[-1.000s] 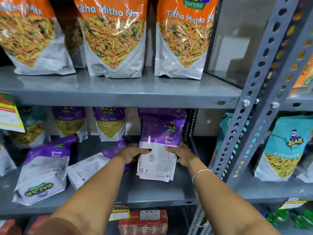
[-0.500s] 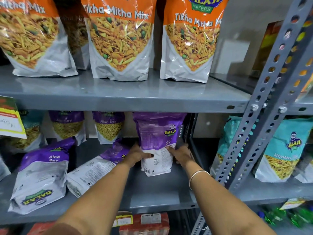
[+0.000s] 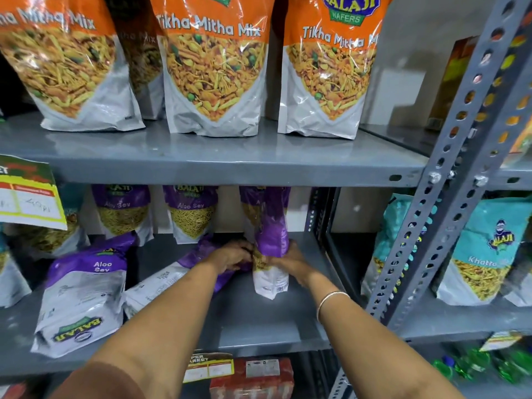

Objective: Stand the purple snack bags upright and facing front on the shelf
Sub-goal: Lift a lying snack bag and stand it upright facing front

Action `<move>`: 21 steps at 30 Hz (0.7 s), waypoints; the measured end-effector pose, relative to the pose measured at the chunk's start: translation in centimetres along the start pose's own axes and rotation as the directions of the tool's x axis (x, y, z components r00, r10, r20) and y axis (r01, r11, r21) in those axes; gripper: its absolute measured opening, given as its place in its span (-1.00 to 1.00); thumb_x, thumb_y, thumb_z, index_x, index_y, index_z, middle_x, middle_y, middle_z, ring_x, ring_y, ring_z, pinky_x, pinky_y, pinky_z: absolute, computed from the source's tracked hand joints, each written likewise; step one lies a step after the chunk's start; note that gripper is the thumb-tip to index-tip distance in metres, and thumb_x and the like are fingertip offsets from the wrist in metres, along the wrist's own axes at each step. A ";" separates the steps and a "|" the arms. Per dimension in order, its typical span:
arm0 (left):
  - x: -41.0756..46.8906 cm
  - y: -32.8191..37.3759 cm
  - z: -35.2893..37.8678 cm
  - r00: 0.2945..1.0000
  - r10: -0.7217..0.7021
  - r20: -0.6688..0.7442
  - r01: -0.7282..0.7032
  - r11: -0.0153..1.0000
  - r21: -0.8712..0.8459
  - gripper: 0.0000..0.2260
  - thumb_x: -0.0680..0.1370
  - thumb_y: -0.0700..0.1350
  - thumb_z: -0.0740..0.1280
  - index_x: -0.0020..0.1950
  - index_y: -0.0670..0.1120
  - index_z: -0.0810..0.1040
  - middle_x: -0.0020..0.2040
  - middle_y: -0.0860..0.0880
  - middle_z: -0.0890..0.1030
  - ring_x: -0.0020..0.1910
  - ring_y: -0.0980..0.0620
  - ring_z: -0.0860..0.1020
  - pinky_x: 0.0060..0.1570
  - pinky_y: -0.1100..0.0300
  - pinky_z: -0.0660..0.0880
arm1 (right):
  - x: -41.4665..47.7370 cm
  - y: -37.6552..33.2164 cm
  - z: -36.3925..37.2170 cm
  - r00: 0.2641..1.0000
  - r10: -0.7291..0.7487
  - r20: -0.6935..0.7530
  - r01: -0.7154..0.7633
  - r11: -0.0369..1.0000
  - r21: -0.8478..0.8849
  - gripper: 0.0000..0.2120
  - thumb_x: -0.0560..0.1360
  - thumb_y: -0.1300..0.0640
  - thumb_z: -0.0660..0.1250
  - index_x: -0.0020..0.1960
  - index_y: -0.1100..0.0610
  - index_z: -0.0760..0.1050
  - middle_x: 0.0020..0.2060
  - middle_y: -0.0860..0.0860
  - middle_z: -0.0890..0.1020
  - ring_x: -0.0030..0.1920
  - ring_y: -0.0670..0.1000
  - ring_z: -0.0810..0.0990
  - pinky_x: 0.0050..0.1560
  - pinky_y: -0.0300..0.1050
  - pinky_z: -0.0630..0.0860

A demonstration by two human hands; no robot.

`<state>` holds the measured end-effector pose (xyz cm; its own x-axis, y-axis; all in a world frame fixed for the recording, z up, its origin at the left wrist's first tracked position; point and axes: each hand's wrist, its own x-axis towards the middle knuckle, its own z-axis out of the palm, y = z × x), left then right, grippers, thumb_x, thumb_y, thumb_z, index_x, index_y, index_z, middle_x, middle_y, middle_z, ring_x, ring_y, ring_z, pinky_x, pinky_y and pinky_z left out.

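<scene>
I grip a purple Aloo Sev bag (image 3: 272,240) between both hands on the grey middle shelf (image 3: 259,321). It stands upright, turned edge-on toward me. My left hand (image 3: 230,254) presses its left side and my right hand (image 3: 290,260) its right side. Two purple bags (image 3: 122,210) (image 3: 191,210) stand upright at the back, fronts facing out. Another purple bag (image 3: 83,295) lies tilted back-side out, upside down, at the front left. A further one (image 3: 161,286) lies flat behind my left forearm, partly hidden.
Orange Tikha Mitha Mix bags (image 3: 213,67) stand on the shelf above. A perforated grey upright (image 3: 449,182) rises at the right, with teal snack bags (image 3: 486,249) beyond it. A yellow price tag (image 3: 27,194) hangs at the left. Red packs (image 3: 250,378) sit below.
The held bag has been turned from back-side facing me to edge-on and pushed deeper onto the shelf. Both hands slid lower on its sides.
</scene>
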<state>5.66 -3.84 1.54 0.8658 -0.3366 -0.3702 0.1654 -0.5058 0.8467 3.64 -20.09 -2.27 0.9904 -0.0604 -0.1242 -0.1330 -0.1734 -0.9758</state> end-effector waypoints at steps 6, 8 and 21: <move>1.0 0.4 -1.0 0.961 0.117 -0.249 -0.116 0.993 0.019 -0.41 0.35 -0.32 0.47 0.33 -0.21 0.34 0.29 -0.22 0.49 0.26 -0.11 0.48 0.14 0.22 0.45 | -1.0 -2.5 -3.3 0.989 0.100 0.112 -0.090 0.992 -0.089 -0.48 0.38 0.39 0.38 0.32 0.25 0.38 0.22 0.16 0.56 0.13 0.03 0.51 -0.13 -0.39 0.44; 0.9 0.8 -0.6 0.964 0.120 -0.237 -0.119 0.993 0.019 -0.15 0.36 -0.31 0.47 0.50 -0.21 0.03 0.48 -0.18 0.27 0.45 -0.09 0.28 0.34 0.18 0.27 | -0.7 -2.7 -4.3 0.989 0.136 0.051 -0.128 0.983 -0.133 -0.49 0.41 0.34 0.38 0.34 0.21 0.36 0.23 0.11 0.55 0.23 0.10 0.48 0.00 -0.23 0.41; 3.6 2.0 1.3 0.977 0.054 -0.206 -0.044 0.998 0.055 -0.22 0.25 -0.09 0.55 0.38 -0.18 0.27 0.36 -0.20 0.40 0.36 -0.18 0.36 0.38 0.03 0.33 | 1.0 -1.8 -5.2 0.977 0.024 -0.211 -0.034 0.998 -0.045 -0.70 0.43 0.43 0.28 -0.29 0.05 0.41 -0.27 0.05 0.54 -0.07 0.08 0.52 -0.05 0.03 0.51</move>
<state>8.49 -7.12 1.40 0.9521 -0.1929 -0.2371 0.1010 -0.5335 0.8398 4.70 -24.94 0.31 0.9567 -0.2709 -0.1065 -0.1681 -0.2155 -0.9619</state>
